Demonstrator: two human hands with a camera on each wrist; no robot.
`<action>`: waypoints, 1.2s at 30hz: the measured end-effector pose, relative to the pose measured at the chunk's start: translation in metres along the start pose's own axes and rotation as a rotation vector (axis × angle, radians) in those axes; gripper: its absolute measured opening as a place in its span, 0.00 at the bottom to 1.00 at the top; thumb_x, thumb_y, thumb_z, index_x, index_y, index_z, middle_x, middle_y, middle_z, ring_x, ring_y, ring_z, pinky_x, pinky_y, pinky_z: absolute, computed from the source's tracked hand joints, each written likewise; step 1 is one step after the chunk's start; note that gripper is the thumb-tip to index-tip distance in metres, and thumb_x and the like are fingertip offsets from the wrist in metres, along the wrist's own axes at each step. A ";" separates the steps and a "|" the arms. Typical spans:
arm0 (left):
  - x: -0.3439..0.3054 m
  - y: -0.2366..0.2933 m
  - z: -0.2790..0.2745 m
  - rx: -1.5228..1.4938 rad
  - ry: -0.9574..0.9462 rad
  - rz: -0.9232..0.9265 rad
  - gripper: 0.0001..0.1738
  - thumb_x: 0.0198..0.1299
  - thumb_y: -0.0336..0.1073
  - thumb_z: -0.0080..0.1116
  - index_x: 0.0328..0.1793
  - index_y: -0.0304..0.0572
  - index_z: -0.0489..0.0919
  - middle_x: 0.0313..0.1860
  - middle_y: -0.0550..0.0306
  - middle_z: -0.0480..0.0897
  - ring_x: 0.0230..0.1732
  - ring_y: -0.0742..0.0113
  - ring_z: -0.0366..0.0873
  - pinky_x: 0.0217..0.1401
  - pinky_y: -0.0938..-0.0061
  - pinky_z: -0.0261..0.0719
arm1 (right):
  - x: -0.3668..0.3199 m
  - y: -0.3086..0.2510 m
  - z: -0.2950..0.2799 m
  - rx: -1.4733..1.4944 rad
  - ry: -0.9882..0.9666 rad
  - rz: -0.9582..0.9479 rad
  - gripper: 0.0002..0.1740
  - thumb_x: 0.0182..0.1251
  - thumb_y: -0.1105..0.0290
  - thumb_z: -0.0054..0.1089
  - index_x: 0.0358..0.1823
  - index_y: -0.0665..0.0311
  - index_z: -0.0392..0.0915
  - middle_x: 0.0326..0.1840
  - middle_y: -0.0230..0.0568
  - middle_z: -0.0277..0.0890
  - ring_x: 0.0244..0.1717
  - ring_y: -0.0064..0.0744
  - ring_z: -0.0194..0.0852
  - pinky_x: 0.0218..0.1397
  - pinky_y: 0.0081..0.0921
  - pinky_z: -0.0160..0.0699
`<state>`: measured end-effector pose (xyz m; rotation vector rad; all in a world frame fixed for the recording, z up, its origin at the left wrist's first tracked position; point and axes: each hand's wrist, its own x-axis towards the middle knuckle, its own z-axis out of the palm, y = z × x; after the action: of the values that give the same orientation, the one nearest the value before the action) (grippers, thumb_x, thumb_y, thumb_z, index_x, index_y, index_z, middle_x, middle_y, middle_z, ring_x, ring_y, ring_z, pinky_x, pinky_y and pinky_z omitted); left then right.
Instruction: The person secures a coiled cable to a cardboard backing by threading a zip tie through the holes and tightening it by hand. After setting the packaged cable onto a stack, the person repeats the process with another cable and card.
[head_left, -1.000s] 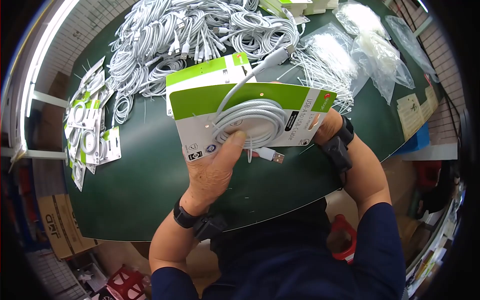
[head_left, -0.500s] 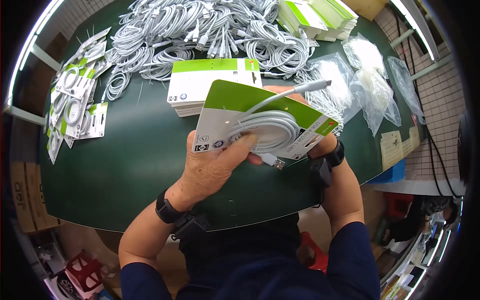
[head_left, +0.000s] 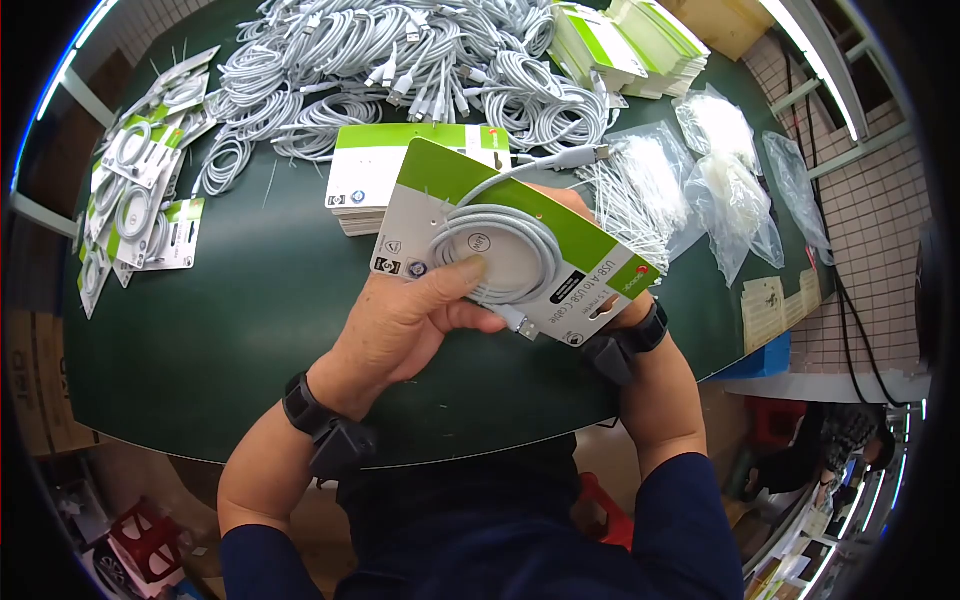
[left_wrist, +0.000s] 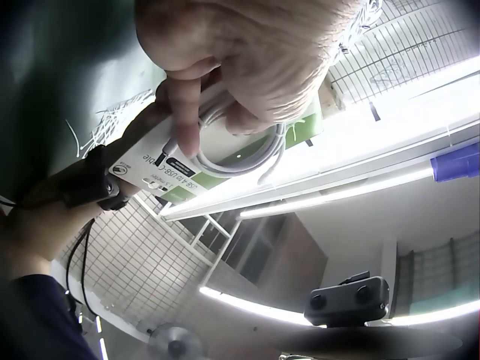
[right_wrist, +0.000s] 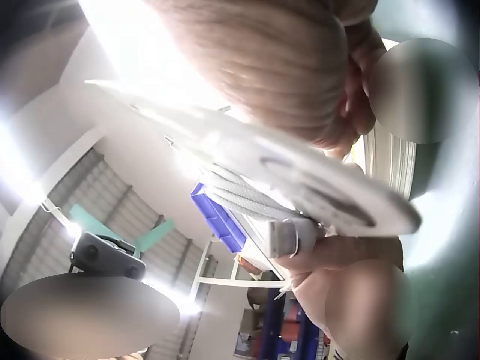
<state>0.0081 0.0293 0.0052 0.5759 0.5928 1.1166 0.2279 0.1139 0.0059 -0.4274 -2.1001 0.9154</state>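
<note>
A green and white retail card (head_left: 590, 240), printed for a USB-A to USB-C cable, is held up at a slant in the head view. On its face lies a coiled light-grey cable (head_left: 548, 255), with one plug (head_left: 575, 157) sticking out past the upper edge and the USB-A plug (head_left: 518, 320) at the lower edge. My left hand (head_left: 390, 325) pinches card and coil, thumb on the coil. Behind the card, my right hand (right_wrist: 277, 67) is close to its back; the card hides most of its fingers, and I cannot tell what they hold.
A stack of cards (head_left: 360, 185) stands just beyond the held one. Heaped cables (head_left: 350, 60) fill the back, with more card stacks (head_left: 660, 45) beside them. White cable ties (head_left: 640, 190) and plastic bags (head_left: 735, 195) lie right; carded cables (head_left: 135, 205) are piled left.
The head view has shifted. The card has tilted, its right end dropping, and its face has turned more toward the head camera. Both hands have stayed with it, the left still pinching.
</note>
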 end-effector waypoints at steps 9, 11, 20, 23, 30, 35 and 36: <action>-0.001 0.004 0.004 -0.006 -0.035 -0.006 0.27 0.76 0.28 0.64 0.78 0.35 0.72 0.67 0.45 0.84 0.62 0.51 0.88 0.55 0.60 0.97 | 0.011 -0.006 -0.009 0.016 -0.073 0.162 0.14 0.72 0.69 0.75 0.52 0.68 0.82 0.45 0.36 0.87 0.43 0.21 0.80 0.47 0.25 0.83; -0.001 0.004 0.006 -0.008 -0.043 -0.006 0.28 0.75 0.27 0.64 0.78 0.34 0.72 0.67 0.45 0.84 0.61 0.51 0.88 0.55 0.59 0.97 | 0.012 0.005 -0.010 0.206 -0.109 0.514 0.10 0.77 0.69 0.72 0.48 0.68 0.82 0.41 0.31 0.85 0.40 0.15 0.77 0.43 0.21 0.80; -0.004 -0.002 0.008 0.199 0.057 0.031 0.29 0.68 0.24 0.67 0.75 0.34 0.75 0.62 0.45 0.86 0.57 0.53 0.90 0.48 0.64 0.97 | 0.015 -0.012 -0.004 0.344 0.079 0.594 0.12 0.76 0.67 0.73 0.40 0.65 0.77 0.40 0.33 0.82 0.36 0.14 0.76 0.39 0.16 0.77; -0.002 -0.007 0.000 0.266 0.059 0.071 0.28 0.67 0.23 0.67 0.73 0.34 0.77 0.61 0.46 0.87 0.55 0.55 0.89 0.48 0.65 0.95 | 0.016 -0.021 -0.015 0.701 0.070 0.619 0.12 0.78 0.70 0.70 0.40 0.67 0.76 0.38 0.35 0.80 0.35 0.14 0.74 0.37 0.17 0.76; 0.002 -0.009 -0.008 0.252 0.075 0.141 0.23 0.68 0.22 0.64 0.69 0.34 0.79 0.60 0.50 0.87 0.55 0.59 0.88 0.53 0.66 0.92 | 0.012 -0.013 -0.017 0.642 0.070 0.472 0.09 0.81 0.73 0.65 0.41 0.67 0.75 0.42 0.38 0.80 0.34 0.17 0.75 0.40 0.18 0.77; 0.001 -0.005 0.008 0.150 0.181 0.217 0.20 0.69 0.23 0.63 0.67 0.35 0.80 0.60 0.51 0.87 0.54 0.61 0.89 0.52 0.68 0.93 | 0.016 -0.012 -0.028 0.684 0.139 0.534 0.07 0.79 0.74 0.66 0.45 0.69 0.77 0.47 0.42 0.82 0.38 0.21 0.80 0.46 0.21 0.82; 0.002 -0.005 0.006 0.129 0.206 0.224 0.21 0.69 0.23 0.63 0.67 0.35 0.80 0.60 0.51 0.87 0.54 0.62 0.89 0.52 0.69 0.93 | 0.017 -0.015 -0.027 0.693 0.147 0.516 0.07 0.79 0.74 0.66 0.45 0.69 0.77 0.47 0.42 0.82 0.38 0.21 0.80 0.46 0.21 0.82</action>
<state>0.0160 0.0293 0.0058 0.6547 0.7965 1.3668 0.2380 0.1261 0.0378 -0.6449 -1.4245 1.7634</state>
